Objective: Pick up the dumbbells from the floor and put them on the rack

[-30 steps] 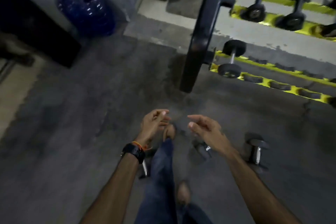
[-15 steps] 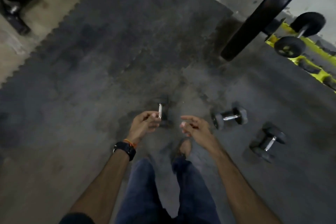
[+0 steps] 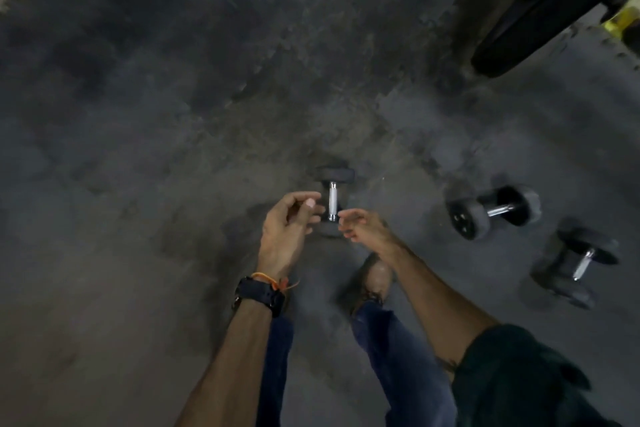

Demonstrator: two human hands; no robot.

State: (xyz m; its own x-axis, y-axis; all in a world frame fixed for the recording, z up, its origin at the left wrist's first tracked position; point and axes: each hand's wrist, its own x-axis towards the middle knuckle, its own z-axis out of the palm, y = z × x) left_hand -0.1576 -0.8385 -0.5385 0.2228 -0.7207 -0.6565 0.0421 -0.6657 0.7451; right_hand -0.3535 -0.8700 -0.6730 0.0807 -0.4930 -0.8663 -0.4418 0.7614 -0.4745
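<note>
The person wears blue jeans (image 3: 398, 357), a dark green short sleeve (image 3: 512, 374), a black wristwatch (image 3: 259, 295), an orange thread bracelet (image 3: 273, 279) and brown shoes (image 3: 375, 276).

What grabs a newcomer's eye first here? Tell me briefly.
Three dumbbells on the dark floor: a small dumbbell ahead, framed by the empty left hand and right hand, and two larger dumbbells to the right. The rack's black frame crosses the top right corner.

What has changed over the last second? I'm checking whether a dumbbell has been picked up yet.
The view tipped down toward the floor, and both hands, left hand and right hand, closed in on the small dumbbell. Nothing gripped yet. All three dumbbells remain on the floor.
</note>
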